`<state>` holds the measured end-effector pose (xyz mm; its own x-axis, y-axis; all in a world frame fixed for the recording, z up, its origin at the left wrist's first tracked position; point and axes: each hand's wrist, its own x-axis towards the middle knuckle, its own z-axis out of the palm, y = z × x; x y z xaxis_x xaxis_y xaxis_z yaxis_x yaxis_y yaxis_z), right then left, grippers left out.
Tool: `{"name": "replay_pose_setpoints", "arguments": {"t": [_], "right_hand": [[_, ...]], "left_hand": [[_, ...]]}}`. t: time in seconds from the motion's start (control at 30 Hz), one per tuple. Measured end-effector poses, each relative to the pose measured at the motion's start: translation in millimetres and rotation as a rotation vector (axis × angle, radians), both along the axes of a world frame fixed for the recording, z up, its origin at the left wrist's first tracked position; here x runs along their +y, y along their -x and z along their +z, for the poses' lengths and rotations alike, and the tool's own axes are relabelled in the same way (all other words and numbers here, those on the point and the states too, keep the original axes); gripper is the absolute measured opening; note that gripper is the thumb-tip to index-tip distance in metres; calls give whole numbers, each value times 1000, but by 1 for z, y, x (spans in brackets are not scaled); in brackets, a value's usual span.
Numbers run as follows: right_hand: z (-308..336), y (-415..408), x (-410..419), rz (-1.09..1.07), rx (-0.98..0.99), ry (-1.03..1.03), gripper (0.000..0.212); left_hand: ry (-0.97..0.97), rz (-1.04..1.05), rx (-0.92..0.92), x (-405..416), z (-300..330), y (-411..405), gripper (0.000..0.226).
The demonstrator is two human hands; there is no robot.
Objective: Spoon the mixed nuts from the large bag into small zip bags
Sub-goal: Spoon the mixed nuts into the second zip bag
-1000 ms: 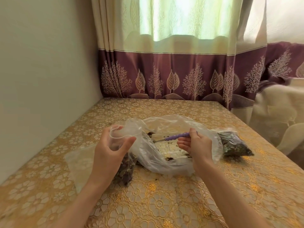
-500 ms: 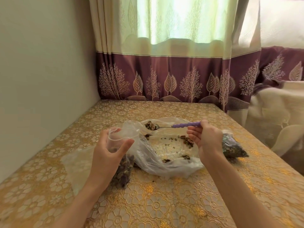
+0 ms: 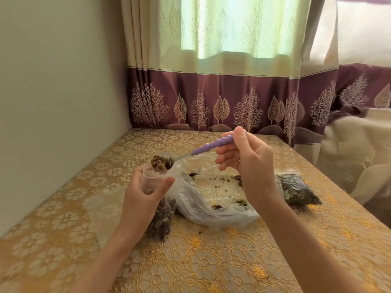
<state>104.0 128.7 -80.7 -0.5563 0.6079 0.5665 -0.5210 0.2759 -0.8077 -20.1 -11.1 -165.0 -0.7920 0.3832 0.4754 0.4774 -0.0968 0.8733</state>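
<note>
Gold floral cloth covers the surface (image 3: 211,267), which meets a plain wall on the left and a cream-and-purple curtain (image 3: 232,98) with tree and leaf motifs at the back. Centre: the small zip bag (image 3: 157,210) stands upright on the surface, its lower part dark with nuts, its mouth held open at the top. The left hand (image 3: 140,199) grips this bag just below the rim, fingers curled round the far side and thumb pressed against the near side. Directly above the open mouth sits the bowl of the spoon (image 3: 208,145), heaped with mixed nuts (image 3: 161,162); its purple ridged handle slopes up to the right. The right hand (image 3: 247,163) pinches the handle's end between thumb and fingers, the remaining fingers loosely curled beneath. Just to the right of the small bag and touching it, the large bag (image 3: 211,199) lies slumped and spread open on the surface, nearly emptied, with scattered nuts on its inner face. Beyond the right wrist, a filled zip bag (image 3: 298,189) lies flat beside the large bag. To the left of the left forearm, a flat clear plastic bag (image 3: 101,210) lies on the cloth. A pale draped fabric (image 3: 359,149) occupies the right edge.
</note>
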Motion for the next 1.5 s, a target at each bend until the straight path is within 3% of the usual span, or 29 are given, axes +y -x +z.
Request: {"name": "replay_pose_setpoints", "arguments": {"t": [0.2, 0.47, 0.77, 1.13, 1.5], "right_hand": [[-4, 0, 2, -6, 46, -126, 29], [-16, 1, 24, -166, 89, 114, 38], [-49, 3, 54, -414, -196, 36, 37], [-73, 32, 63, -402, -375, 155, 37], [-74, 35, 54, -197, -407, 246, 40]], "left_hand": [[-22, -17, 4, 0, -1, 1, 39], [-14, 0, 14, 0, 0, 0, 44], [-12, 10, 5, 0, 1, -1, 46], [22, 32, 7, 1, 0, 1, 45], [30, 33, 22, 1, 0, 1, 42]]}}
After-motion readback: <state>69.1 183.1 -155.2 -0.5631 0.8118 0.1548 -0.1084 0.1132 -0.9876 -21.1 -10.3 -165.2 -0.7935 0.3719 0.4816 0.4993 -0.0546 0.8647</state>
